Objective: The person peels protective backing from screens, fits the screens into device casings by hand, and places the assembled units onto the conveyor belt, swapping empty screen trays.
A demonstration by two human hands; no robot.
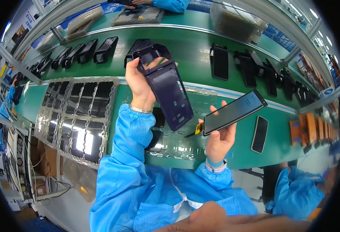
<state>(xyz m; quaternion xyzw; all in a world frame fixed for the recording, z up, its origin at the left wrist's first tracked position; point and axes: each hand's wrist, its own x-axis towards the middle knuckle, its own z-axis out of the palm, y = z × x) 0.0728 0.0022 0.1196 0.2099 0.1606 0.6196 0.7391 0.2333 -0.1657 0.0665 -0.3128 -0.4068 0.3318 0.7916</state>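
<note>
Overall, the green workbench (243, 156) spans the work area; directions assume 12 o'clock at its far side. A row of dark housings (106, 50) lies at 10 o'clock, and a row of dark units (219, 63) occupies 1 to 2 o'clock. At 9 o'clock, a clear compartment tray (63, 104) holds black, glossy panels. A second transparent tray (195, 149) lies near the centre, toward 5 o'clock, its left part partly covered by the left blue sleeve (129, 131). Orange holders (309, 129) stand in a line at 3 o'clock.

The held housing (170, 96) is raised above the bench at the centre, its long body running from 11 o'clock to 5 o'clock. The left hand (142, 83) grips it at the open-frame end, thumb against the side; the other fingers are partly hidden behind the part. The display panel (234, 114) is raised at 3 o'clock, tilted, glossy face up, apart from the housing. The right hand (221, 147) clasps it from below, thumb at the near edge and fingertips at the far edge. A phone-shaped unit (259, 133) lies on the bench at 4 o'clock, near the panel. A yellow tab (198, 129) sits at the panel's 8 o'clock end
</note>
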